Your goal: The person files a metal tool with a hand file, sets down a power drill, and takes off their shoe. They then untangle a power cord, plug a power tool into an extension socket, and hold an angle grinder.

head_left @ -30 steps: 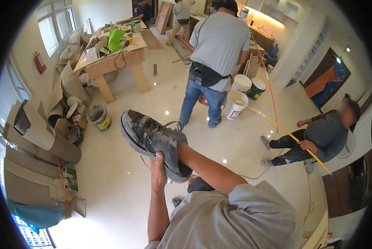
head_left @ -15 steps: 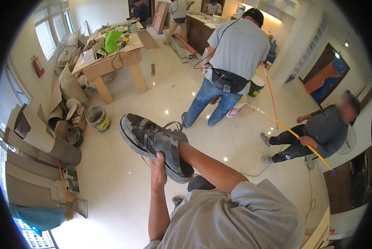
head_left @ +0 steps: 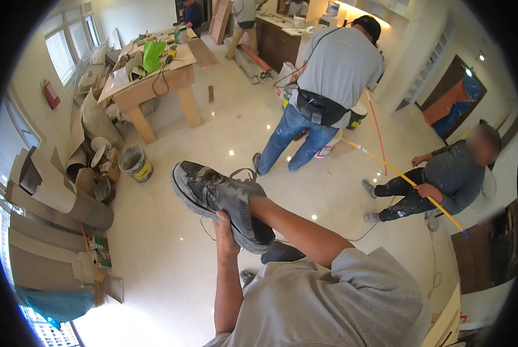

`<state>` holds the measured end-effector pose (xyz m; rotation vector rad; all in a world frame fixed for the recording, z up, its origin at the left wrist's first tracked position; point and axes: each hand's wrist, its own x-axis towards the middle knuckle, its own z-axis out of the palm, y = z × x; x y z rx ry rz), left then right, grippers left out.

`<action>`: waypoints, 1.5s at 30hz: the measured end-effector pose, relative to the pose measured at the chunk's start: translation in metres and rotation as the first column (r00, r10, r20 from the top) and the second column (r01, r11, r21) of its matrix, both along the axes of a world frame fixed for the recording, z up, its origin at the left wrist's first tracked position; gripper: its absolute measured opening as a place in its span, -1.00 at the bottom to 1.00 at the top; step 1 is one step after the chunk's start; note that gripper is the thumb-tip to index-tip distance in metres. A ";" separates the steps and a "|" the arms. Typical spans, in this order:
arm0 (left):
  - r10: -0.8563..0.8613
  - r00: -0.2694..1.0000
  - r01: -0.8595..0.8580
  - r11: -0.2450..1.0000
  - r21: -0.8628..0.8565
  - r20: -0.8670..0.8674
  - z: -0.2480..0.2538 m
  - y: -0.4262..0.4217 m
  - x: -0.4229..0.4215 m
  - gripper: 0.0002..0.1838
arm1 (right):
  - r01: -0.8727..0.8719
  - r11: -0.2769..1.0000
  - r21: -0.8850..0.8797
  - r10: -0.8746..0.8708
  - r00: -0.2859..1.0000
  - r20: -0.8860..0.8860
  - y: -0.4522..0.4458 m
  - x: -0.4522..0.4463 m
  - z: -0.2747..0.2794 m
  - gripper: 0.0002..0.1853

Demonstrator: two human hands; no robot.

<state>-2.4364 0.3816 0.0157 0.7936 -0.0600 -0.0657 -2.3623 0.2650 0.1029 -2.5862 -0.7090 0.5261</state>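
A dusty dark grey shoe (head_left: 212, 196) is held up in front of me, its toe pointing to the upper left and its lace loop hanging loose. My left hand (head_left: 226, 232) grips the sole from below near the heel, thumb against its side. My right arm reaches in from the right, and its hand is inside the shoe opening, hidden from view, so its fingers cannot be made out. Below the shoe, a dark trouser leg (head_left: 281, 253) and part of another shoe (head_left: 247, 277) show near the grey shirt.
A person (head_left: 334, 75) in a grey shirt bends over buckets ahead. Another person (head_left: 452, 173) at the right holds a yellow pole (head_left: 395, 174). A cluttered worktable (head_left: 155, 87) stands back left, near a dirty bucket (head_left: 136, 163). A cable crosses the floor.
The shoe and both arms have shifted slightly right in view. The person in the grey shirt has turned and moved right, bending lower. My left hand keeps its hold on the shoe.
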 end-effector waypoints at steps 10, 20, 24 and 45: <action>-0.071 0.978 0.043 0.989 -0.142 -0.198 -0.042 0.007 0.007 -0.21 | -0.022 1.000 -0.007 0.021 0.991 -0.131 -0.020 -0.015 -0.016 -0.63; -0.121 0.953 0.087 0.988 -0.131 -0.276 -0.077 0.071 -0.012 0.06 | 0.849 0.089 0.521 0.477 0.423 -0.770 -0.007 -0.060 -0.050 -0.69; -0.102 0.950 0.069 0.991 -0.118 -0.295 -0.082 0.073 -0.013 0.05 | 0.820 0.137 0.556 0.388 0.472 -0.792 0.012 -0.059 -0.046 -0.65; -0.059 0.944 0.008 0.988 -0.157 -0.325 -0.096 0.065 -0.007 0.01 | 0.829 0.184 0.527 0.368 0.439 -0.820 0.025 -0.043 -0.077 -0.76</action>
